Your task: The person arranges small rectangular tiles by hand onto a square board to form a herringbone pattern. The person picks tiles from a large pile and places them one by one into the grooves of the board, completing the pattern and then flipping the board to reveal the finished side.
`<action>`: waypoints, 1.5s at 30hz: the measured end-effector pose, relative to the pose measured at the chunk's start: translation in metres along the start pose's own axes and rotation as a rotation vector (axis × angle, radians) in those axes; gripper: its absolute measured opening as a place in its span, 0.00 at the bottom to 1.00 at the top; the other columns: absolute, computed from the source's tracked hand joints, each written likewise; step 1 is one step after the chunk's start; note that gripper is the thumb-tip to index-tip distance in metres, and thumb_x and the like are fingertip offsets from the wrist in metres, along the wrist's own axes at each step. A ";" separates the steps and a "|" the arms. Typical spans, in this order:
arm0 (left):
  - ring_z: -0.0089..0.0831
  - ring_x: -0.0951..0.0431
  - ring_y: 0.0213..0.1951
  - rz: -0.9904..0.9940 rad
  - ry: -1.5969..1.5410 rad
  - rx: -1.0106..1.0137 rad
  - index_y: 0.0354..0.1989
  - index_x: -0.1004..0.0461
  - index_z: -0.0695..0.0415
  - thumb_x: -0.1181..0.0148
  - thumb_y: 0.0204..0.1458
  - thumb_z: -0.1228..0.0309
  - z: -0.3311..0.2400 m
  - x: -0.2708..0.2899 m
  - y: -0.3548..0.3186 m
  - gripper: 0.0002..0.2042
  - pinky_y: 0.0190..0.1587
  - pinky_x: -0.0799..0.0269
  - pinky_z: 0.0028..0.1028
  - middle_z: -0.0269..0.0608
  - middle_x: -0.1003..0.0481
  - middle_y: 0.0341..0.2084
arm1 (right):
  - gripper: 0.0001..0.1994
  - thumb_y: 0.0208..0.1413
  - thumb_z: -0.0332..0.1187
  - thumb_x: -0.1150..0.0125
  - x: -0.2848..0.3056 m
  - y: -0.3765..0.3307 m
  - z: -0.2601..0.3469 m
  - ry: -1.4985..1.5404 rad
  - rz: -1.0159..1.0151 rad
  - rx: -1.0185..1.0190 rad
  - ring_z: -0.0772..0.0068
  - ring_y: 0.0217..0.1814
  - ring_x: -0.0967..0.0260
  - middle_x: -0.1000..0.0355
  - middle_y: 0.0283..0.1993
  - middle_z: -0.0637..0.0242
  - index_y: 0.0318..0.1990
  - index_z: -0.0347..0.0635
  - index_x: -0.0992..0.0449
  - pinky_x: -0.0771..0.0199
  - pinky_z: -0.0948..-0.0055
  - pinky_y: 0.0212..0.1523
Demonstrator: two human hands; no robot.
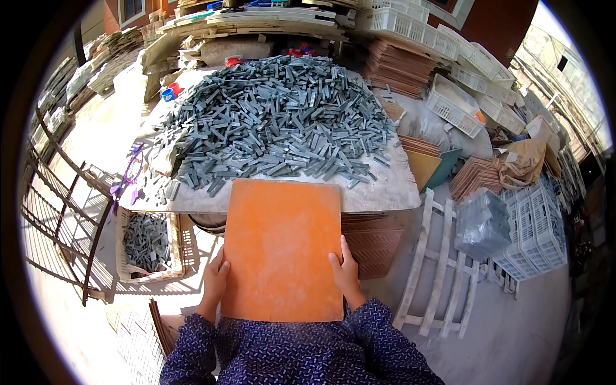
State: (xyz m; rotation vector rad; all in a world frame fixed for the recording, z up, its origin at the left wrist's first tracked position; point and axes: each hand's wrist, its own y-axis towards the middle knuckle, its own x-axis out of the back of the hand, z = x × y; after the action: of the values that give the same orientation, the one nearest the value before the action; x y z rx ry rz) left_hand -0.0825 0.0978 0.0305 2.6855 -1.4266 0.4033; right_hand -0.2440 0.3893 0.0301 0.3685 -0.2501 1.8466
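A flat orange board (283, 250) lies in front of my body, its far edge at the front edge of the table. My left hand (215, 277) grips its left side, the thumb along the edge and the other fingers hidden beneath. On the opposite side my right hand (346, 269) holds the board in the same way. Beyond the board, a large heap of small grey-green stone strips (276, 119) covers most of the pale table (391, 189). Some strips lie loose near the table's front edge.
Below the table at left stands a crate (176, 247) of strips, beside a curved metal rack (90, 237). A wooden pallet (443, 263), a plastic-wrapped bundle (482, 224) and white crates (532, 231) stand at right. Brown patterned sheets (375, 240) are stacked under the table.
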 end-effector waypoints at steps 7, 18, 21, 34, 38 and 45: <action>0.25 0.30 0.52 0.023 -0.051 0.076 0.63 0.42 0.68 0.54 0.55 0.81 -0.020 -0.005 0.001 0.24 0.54 0.37 0.24 0.45 0.28 0.52 | 0.31 0.57 0.34 0.45 0.003 0.002 -0.002 -0.039 -0.062 0.011 0.56 0.59 0.33 0.34 0.59 0.47 0.66 0.34 0.46 0.34 0.66 0.56; 0.24 0.26 0.45 0.033 -0.215 0.073 0.64 0.42 0.64 0.56 0.56 0.82 -0.019 -0.017 0.010 0.24 0.49 0.33 0.22 0.44 0.27 0.47 | 0.24 0.56 0.25 0.47 0.008 0.026 -0.011 0.191 -0.003 0.003 0.75 0.54 0.34 0.30 0.55 0.60 0.61 0.29 0.38 0.35 0.75 0.54; 0.27 0.24 0.42 0.078 0.005 0.073 0.62 0.39 0.63 0.54 0.57 0.78 0.005 -0.003 0.026 0.22 0.45 0.30 0.23 0.45 0.25 0.44 | 0.26 0.55 0.33 0.43 0.015 0.031 -0.004 -0.151 -0.006 0.025 0.54 0.54 0.30 0.30 0.54 0.47 0.60 0.30 0.38 0.32 0.64 0.54; 0.45 0.48 0.67 0.022 0.814 -0.460 0.64 0.43 0.57 0.46 0.54 0.67 -0.041 -0.053 0.170 0.28 0.65 0.50 0.46 0.44 0.44 0.65 | 0.14 0.52 0.31 0.44 0.010 0.194 0.013 -0.400 -0.045 0.482 0.49 0.48 0.31 0.27 0.46 0.52 0.45 0.35 0.24 0.32 0.58 0.50; 0.44 0.48 0.67 0.018 0.779 -0.453 0.64 0.41 0.57 0.46 0.54 0.67 -0.034 -0.057 0.167 0.27 0.66 0.51 0.44 0.44 0.43 0.65 | 0.08 0.50 0.31 0.43 0.016 0.207 0.008 -0.522 -0.020 0.631 0.53 0.42 0.30 0.27 0.35 0.56 0.33 0.36 0.23 0.29 0.59 0.42; 0.44 0.45 0.66 -0.013 0.788 -0.507 0.62 0.39 0.60 0.46 0.54 0.68 -0.041 -0.054 0.161 0.26 0.65 0.48 0.38 0.45 0.41 0.63 | 0.04 0.43 0.30 0.42 0.032 0.245 0.026 -0.925 0.352 0.950 0.55 0.35 0.30 0.30 0.26 0.58 0.23 0.40 0.27 0.28 0.60 0.36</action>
State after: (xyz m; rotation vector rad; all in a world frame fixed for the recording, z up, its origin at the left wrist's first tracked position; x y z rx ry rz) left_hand -0.2520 0.0582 0.0468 1.8127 -1.0694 0.8400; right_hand -0.4832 0.3350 0.0694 1.9430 -0.0287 1.9099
